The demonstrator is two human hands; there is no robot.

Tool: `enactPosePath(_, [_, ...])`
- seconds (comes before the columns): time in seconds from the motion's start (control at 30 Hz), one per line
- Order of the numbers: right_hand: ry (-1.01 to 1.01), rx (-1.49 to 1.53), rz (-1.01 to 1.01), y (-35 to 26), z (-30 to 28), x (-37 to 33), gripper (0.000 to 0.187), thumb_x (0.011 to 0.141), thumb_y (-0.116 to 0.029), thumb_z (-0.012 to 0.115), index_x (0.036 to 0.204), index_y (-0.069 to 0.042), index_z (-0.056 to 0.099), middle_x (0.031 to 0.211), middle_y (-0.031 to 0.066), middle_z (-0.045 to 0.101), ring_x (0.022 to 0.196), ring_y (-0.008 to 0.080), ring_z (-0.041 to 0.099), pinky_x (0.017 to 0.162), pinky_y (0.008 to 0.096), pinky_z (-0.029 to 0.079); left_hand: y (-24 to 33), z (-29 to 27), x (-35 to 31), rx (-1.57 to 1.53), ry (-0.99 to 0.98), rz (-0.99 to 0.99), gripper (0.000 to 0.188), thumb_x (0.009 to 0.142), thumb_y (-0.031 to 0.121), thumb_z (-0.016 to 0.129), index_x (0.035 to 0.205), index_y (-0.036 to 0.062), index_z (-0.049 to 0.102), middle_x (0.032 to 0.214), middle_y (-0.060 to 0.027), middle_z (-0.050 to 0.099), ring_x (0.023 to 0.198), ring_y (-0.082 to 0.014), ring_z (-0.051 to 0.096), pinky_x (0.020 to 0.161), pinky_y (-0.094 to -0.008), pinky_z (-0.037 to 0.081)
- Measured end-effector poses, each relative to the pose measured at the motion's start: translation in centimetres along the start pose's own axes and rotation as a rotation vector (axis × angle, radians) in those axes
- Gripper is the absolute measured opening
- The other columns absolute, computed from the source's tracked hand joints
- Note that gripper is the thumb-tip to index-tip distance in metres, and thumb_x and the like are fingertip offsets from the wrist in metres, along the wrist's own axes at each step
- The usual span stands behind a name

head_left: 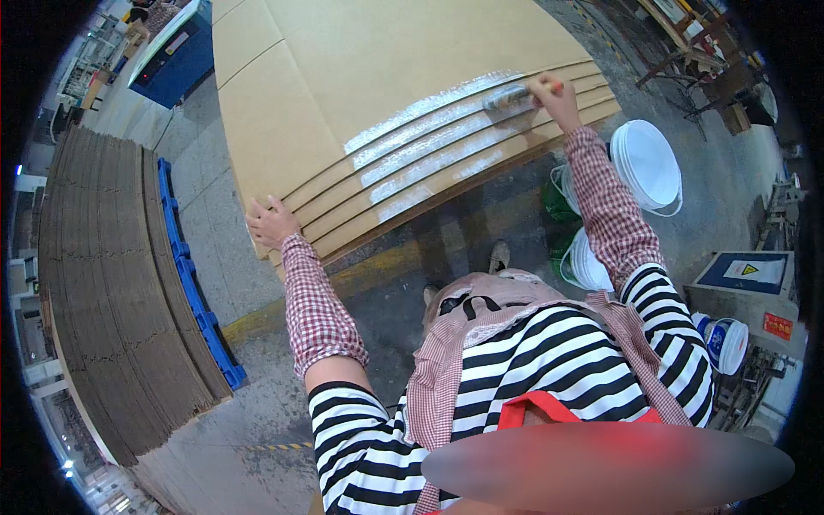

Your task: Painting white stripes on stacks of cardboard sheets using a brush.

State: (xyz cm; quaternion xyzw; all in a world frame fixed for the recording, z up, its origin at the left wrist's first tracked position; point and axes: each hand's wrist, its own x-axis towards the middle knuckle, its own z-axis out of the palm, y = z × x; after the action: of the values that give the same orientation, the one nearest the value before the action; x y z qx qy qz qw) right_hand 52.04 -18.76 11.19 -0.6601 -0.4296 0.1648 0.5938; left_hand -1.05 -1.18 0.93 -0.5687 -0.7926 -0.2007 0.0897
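Large brown cardboard sheets [378, 51] lie in front of me, fanned so that several near edges form steps. A shiny white, wet-looking coating [412, 129] covers the middle of these stepped edges. My right hand [556, 101] is closed around the orange-red handle of a flat brush [506, 98]. Its bristles rest on the coated strips toward the right end. At the left corner of the sheets, my left hand [273, 223] lies on the stepped edges with its fingers spread, holding nothing.
White buckets [644, 163] stand on the floor at the right, beside green containers [558, 196]. A tall cardboard stack [129, 283] sits on a blue pallet [193, 292] at the left. Behind it is a blue machine [176, 51]. A metal box [747, 283] stands at the lower right.
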Motion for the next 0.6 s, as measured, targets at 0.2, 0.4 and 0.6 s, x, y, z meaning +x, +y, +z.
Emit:
enactPosePath(0.2, [-0.214, -0.129, 0.172, 0.1, -5.0, -3.6, 0.019, 0.083, -0.015, 0.063, 0.070, -0.002, 0.060, 0.060, -0.0007, 0.057, 0.052, 0.0052, 0.056, 0.044, 0.0199, 0.044, -0.2, 0.8, 0.1, 0.005, 0.039, -0.003, 0.051, 0.091, 0.049, 0.044, 0.131, 0.0172, 0.046, 0.131, -0.0201, 0.043, 0.116, -0.0356, 0.047, 0.096, -0.0497, 0.038])
enactPosePath(0.4, [-0.049, 0.122, 0.039, 1.0, -3.7, 0.9, 0.015, 0.083, -0.015, 0.063, 0.077, -0.001, 0.066, 0.062, 0.0022, 0.060, 0.060, 0.0076, 0.059, 0.054, 0.0202, 0.045, -0.2, -0.3, 0.0, -0.025, 0.025, -0.005, 0.051, 0.091, 0.050, 0.044, 0.131, 0.0187, 0.047, 0.130, -0.0182, 0.044, 0.115, -0.0335, 0.047, 0.095, -0.0508, 0.039])
enactPosePath(0.6, [-0.042, -0.044, 0.307, 1.9, -7.9, -5.3, 0.015, 0.080, -0.015, 0.065, 0.073, -0.002, 0.064, 0.061, 0.0022, 0.060, 0.052, 0.0077, 0.056, 0.046, 0.0218, 0.041, -0.2, 0.0, 0.0, -0.057, 0.026, -0.022, 0.051, 0.090, 0.050, 0.043, 0.130, 0.0191, 0.048, 0.132, -0.0164, 0.043, 0.118, -0.0333, 0.046, 0.094, -0.0530, 0.038])
